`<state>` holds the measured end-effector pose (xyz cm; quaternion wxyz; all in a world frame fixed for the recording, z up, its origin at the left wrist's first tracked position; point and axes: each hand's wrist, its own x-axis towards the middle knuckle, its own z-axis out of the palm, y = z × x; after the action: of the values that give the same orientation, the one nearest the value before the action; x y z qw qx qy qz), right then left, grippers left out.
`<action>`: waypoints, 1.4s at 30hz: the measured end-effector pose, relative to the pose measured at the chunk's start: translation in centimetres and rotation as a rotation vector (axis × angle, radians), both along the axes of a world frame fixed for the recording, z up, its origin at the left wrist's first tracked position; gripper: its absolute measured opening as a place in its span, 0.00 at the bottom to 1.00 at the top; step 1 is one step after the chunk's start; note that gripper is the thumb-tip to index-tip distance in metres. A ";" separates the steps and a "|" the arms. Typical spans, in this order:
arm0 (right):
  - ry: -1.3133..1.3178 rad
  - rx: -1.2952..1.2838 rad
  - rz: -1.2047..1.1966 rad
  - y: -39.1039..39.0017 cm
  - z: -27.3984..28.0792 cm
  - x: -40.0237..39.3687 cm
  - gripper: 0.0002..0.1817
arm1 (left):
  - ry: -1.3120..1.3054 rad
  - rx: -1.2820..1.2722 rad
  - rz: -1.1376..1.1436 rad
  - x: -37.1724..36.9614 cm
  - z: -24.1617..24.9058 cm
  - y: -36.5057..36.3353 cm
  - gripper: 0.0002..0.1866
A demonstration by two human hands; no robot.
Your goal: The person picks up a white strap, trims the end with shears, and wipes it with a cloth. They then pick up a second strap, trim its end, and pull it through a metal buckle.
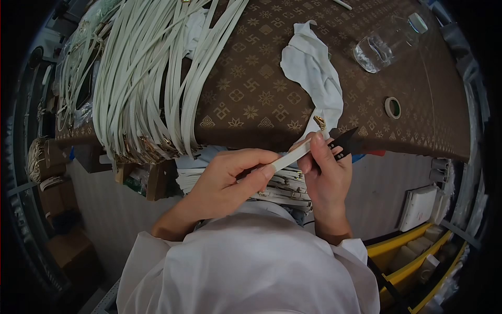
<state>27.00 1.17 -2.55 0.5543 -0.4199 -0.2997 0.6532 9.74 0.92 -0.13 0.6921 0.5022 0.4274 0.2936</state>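
Observation:
A white strap (291, 157) with a gold-coloured buckle (320, 122) at its far end stretches between my two hands. My left hand (238, 175) pinches it between thumb and fingers. My right hand (328, 170) grips the strap near the buckle, and also has small black snips (342, 142) in it, their pointed blades sticking out to the right. Just beyond the buckle, a crumpled white cloth (316, 73) lies on the brown patterned tablecloth (246, 89). More white straps with buckles (285, 186) lie in a stack below my hands, partly hidden by them.
Many long white straps (141, 68) hang over the table edge at the left, buckles downward. A clear bottle (384, 47) lies at the upper right, with a tape roll (392, 107) nearer. Yellow-edged bins (413, 267) stand at the lower right, cardboard boxes (73, 248) at the lower left.

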 end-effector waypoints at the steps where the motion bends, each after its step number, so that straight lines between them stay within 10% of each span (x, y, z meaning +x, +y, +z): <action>1: -0.015 0.022 -0.001 0.0 -0.1 0.0 0.13 | 0.000 -0.001 0.003 0.0 -0.1 0.0 0.09; 42: -0.495 0.226 -0.098 -1.5 0.5 0.5 0.10 | -0.100 -0.041 0.129 0.2 -0.7 -0.3 0.11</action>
<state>27.48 -0.29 -2.05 0.5387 -0.5162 -0.4763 0.4653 9.93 0.64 -0.78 0.7023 0.4441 0.4297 0.3535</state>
